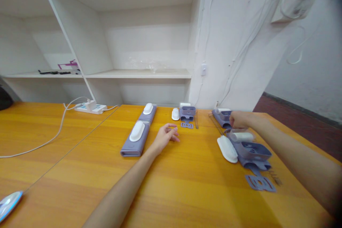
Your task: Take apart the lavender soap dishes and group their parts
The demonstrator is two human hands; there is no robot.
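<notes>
My left hand (167, 137) hovers over the table with its fingers apart and nothing in them. Beyond it lie a small purple-grey plastic housing (189, 110) and a white ribbed oval piece (175, 114). At the back right, my right hand (238, 119) is closed beside another purple-grey housing (224, 117); its fingertips are hidden, so I cannot tell what they grip. Nearer my right forearm sit a larger purple-grey housing (255, 150), a white oval piece (227, 149), a white roll (242, 136) and a flat slotted purple-grey plate (260, 183).
Left of my left hand lie two long purple-grey units with white oval tops (137, 130). A power strip (91, 107) with a white cable stands at the back left. A round blue-rimmed object (10, 205) is at the near left. White shelves (139, 74) rise behind the table.
</notes>
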